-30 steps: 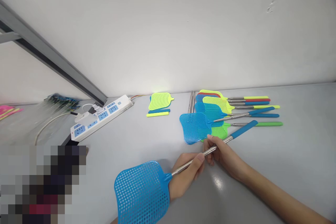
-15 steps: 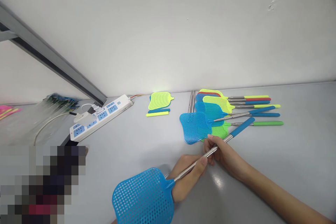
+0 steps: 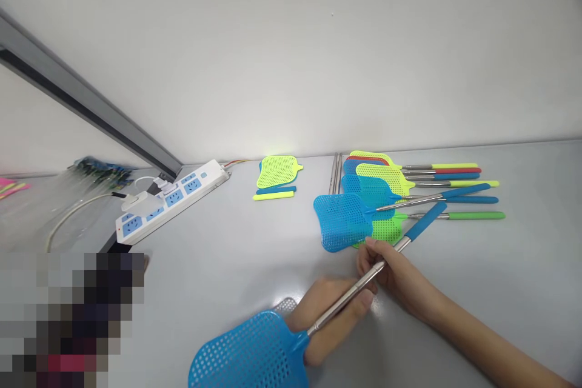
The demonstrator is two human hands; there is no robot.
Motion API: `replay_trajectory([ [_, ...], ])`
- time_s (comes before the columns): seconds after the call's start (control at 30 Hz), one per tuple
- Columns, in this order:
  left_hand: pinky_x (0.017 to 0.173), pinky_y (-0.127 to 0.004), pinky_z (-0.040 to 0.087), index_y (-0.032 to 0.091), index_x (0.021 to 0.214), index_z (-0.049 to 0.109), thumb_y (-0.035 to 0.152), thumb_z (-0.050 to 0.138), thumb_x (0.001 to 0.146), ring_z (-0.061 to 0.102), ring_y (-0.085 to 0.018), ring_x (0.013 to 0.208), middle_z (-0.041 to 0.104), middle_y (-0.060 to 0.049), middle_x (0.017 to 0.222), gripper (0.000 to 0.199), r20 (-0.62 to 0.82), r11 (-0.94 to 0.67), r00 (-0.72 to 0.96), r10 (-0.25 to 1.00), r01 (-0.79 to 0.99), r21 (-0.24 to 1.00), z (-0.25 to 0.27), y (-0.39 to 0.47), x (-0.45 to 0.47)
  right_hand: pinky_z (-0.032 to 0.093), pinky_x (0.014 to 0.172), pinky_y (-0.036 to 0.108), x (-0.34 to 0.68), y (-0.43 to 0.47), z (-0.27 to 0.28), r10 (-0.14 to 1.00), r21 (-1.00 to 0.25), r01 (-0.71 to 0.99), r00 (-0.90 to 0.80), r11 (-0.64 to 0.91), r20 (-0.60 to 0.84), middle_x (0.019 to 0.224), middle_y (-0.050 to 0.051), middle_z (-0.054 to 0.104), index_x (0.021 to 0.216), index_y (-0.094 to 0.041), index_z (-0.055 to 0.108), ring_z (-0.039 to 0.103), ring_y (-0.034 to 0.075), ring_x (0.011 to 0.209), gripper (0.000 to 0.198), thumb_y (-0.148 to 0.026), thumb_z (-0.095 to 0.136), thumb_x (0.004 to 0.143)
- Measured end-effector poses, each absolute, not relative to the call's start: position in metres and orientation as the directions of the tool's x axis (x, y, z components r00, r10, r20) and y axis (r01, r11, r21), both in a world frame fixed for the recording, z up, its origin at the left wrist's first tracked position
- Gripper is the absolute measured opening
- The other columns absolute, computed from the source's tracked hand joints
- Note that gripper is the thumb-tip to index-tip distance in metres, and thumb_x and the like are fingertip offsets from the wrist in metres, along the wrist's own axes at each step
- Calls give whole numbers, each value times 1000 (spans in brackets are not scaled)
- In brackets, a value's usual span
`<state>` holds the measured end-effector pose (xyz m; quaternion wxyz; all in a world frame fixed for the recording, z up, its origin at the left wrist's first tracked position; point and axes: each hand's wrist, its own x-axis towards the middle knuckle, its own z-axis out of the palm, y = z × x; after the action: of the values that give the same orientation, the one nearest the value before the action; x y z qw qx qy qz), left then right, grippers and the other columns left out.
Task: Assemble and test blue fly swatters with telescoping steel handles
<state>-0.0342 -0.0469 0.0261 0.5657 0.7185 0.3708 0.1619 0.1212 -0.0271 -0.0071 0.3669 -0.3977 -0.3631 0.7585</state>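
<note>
A blue fly swatter [image 3: 248,354] with a metal rod and a blue grip slants across the front of the table. My left hand [image 3: 330,318] is closed around the rod near the swatter's head. Farther up the same rod, just below the blue grip, my right hand [image 3: 386,273] pinches it. Behind my right hand lies a pile of fly swatters, with a blue one [image 3: 343,221] on top and a green one [image 3: 386,230] partly beneath. Yellow swatters [image 3: 382,176] lie in the same pile, their coloured handles pointing right.
A white power strip [image 3: 175,200] with plugs and cables lies at the left. Loose yellow swatter head [image 3: 277,171], a yellow grip [image 3: 273,196] and a blue grip [image 3: 277,190] lie near the wall. Thin metal rods [image 3: 335,174] stand beside the pile. Clear plastic bags [image 3: 91,194] are far left.
The held swatter and my left hand have shifted slightly lower in view. Both hands keep hold of the rod. The whole view has shifted a little.
</note>
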Motion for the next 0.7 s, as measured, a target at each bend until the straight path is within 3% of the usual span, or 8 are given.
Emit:
replay_trajectory([
  [0.13,45,-23,25,16,61,47,55,14,83,33,-9,46,35,2,49,55,-235,149,472,850,212,966,6,-54,-36,30,47,26,120,-28,-8,846,-862,-236,-422,-449,-326,45,0,44,48,-16,47,41,11,45,44,-40,34,83],
  [0.23,47,-23,26,16,60,47,52,13,84,31,-9,43,32,4,44,55,-278,264,297,913,86,961,-2,-50,-39,30,49,26,121,-29,-6,841,-858,-242,-434,-454,-322,46,0,44,47,-16,46,41,11,46,45,-39,35,84],
  [0.33,46,-23,23,16,53,45,50,15,85,27,-8,41,28,4,40,55,-238,251,212,948,-39,967,-2,-43,-42,27,49,26,124,-29,-4,846,-843,-264,-409,-470,-343,45,-1,41,45,-16,42,38,10,46,42,-36,43,82],
  [0.47,45,-24,20,16,47,44,47,27,84,24,-7,40,27,4,39,51,-226,230,94,970,-37,973,0,-40,-43,23,49,26,126,-28,-1,872,-840,-296,-338,-456,-354,43,-3,35,41,-17,38,33,9,45,43,-33,49,79],
  [0.7,40,-25,14,16,44,39,48,30,82,20,-7,38,21,4,37,50,-274,281,73,959,-129,951,-4,-41,-43,23,49,27,126,-25,9,883,-862,-253,-299,-439,-361,40,-1,35,36,-17,38,34,10,44,44,-29,46,78],
])
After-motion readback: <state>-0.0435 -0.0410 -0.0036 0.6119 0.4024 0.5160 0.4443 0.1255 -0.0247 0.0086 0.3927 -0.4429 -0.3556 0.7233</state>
